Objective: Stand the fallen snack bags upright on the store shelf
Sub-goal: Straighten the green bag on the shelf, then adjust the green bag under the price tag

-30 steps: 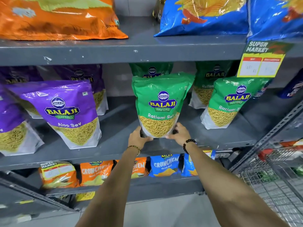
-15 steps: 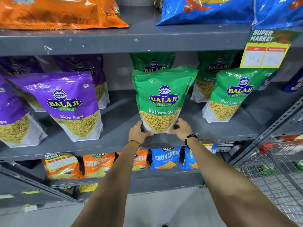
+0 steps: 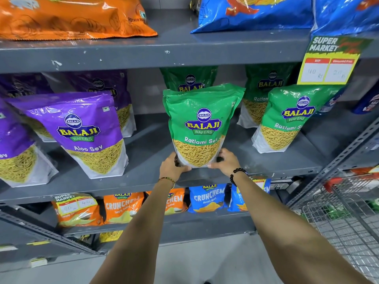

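Both hands clasp the base of the green Ratlami Sev bag (image 3: 202,128): the left hand (image 3: 172,168) grips its lower left corner and the right hand (image 3: 224,161) grips its lower right corner, thumbs pressed on the front panel. The bag stands upright near the front edge of the grey middle shelf (image 3: 147,152), its bottom touching or just above the shelf surface; which cannot be told. A thin gold bangle (image 3: 167,179) circles the left wrist and a black bead bracelet (image 3: 235,175) the right. Directly behind the held bag stands another green bag (image 3: 189,78). To its right stand two more green Ratlami Sev bags (image 3: 287,117), one behind the other. To its left lean purple Aloo Sev bags (image 3: 82,132), tilted back. Right of and above the held bag a yellow price tag (image 3: 330,62) hangs from the shelf above.
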